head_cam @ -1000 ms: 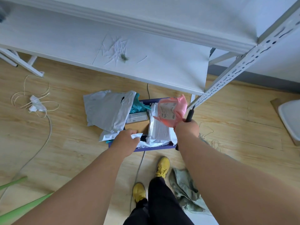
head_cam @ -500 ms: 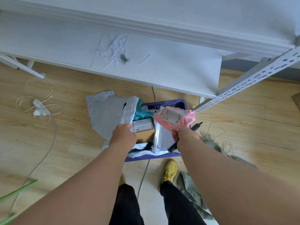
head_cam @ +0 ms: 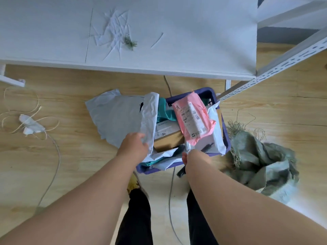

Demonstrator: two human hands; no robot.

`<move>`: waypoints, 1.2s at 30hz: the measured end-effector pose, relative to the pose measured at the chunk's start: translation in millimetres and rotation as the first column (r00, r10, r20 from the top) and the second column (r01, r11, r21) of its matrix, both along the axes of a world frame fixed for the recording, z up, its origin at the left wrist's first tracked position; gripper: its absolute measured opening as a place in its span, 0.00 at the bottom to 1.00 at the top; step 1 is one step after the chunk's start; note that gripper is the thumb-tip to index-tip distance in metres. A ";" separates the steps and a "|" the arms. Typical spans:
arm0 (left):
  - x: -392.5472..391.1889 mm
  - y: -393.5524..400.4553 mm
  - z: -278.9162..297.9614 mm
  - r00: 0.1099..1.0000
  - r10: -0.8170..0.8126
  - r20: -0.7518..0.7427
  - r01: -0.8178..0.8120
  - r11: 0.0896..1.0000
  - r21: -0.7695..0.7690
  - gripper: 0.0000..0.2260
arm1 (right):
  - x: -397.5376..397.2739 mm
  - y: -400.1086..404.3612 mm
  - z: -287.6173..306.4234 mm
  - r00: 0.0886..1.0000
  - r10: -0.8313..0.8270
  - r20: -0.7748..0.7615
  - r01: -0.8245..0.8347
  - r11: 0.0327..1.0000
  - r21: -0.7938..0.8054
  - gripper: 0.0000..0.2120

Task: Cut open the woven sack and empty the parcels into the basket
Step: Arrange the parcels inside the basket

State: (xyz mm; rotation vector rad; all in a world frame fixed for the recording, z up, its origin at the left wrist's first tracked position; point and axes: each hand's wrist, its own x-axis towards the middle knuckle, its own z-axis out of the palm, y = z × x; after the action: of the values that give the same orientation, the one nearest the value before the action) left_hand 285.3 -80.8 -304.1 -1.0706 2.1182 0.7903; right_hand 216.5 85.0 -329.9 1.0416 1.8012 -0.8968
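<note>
The basket [head_cam: 222, 138] is heaped with parcels, and the emptied sack [head_cam: 261, 161] lies right of it. A large white parcel [head_cam: 120, 117] overhanging the basket's left rim is gripped by the left hand [head_cam: 134, 147] and could slip to the floor. A dark handle [head_cam: 181, 171] is enclosed by the right hand [head_cam: 192, 159].

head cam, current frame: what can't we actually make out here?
- Basket contents underneath: covered by piled parcels.
- Pink parcel label: print too small.
- Dark tool in right hand: mostly behind the wrist.
- Left hand fingertips: tucked under the white bag.
- Sack interior: crumpled folds.
</note>
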 end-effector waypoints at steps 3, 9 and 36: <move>14.2 -18.4 -11.3 0.998 0.069 0.004 -0.069 0.997 0.031 0.17 | 11.3 -34.0 -1.5 0.939 0.282 -0.199 -0.263 0.958 0.117 0.12; 37.4 -42.1 -36.6 0.971 0.235 -0.036 -0.226 0.959 0.169 0.24 | -2.0 -111.1 -11.1 0.729 0.625 -0.279 -0.628 0.773 0.090 0.18; 8.5 30.6 -23.7 0.918 0.315 -0.239 -0.329 0.944 -0.021 0.25 | -59.5 -5.1 21.4 0.629 0.647 -0.430 -0.492 0.760 0.424 0.13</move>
State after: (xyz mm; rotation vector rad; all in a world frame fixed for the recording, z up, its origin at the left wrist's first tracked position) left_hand 293.8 -50.1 -327.8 -1.4475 2.1974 1.0578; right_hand 157.0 79.9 -308.5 0.2621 2.6040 -0.5731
